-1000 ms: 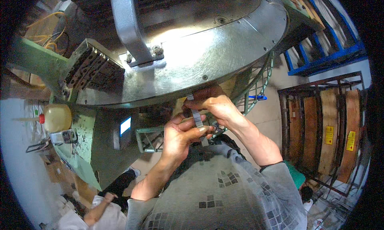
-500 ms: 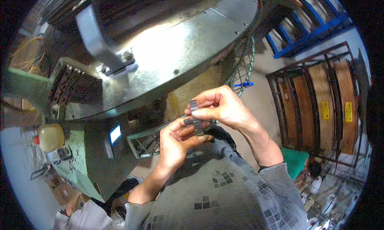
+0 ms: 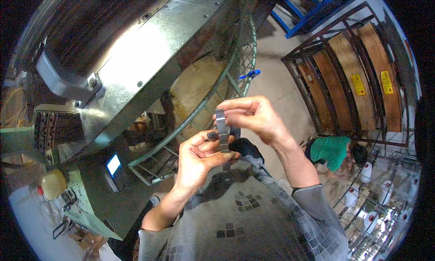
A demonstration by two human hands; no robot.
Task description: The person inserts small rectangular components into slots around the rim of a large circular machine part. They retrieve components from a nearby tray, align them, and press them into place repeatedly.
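Observation:
A narrow, slightly curved grey metallic strip stands upright between my hands, in front of my chest; its exact kind is unclear. My left hand is closed around the lower end, with the thumb across it and a small dark wrap on one finger. My right hand is closed at the strip's upper end, fingertips behind and beside it, the thumb slightly blurred. Most of the strip's face shows between the two hands.
A large round metal machine bed with a curved bracket lies ahead left. Below it runs a green tubular guard with a blue clip. A lit screen is left. A person in green bends near white yarn cones.
My view has turned, so the machine sits further left and more of the person in green shows. My right thumb has slid up off the strip's middle, uncovering more of it.

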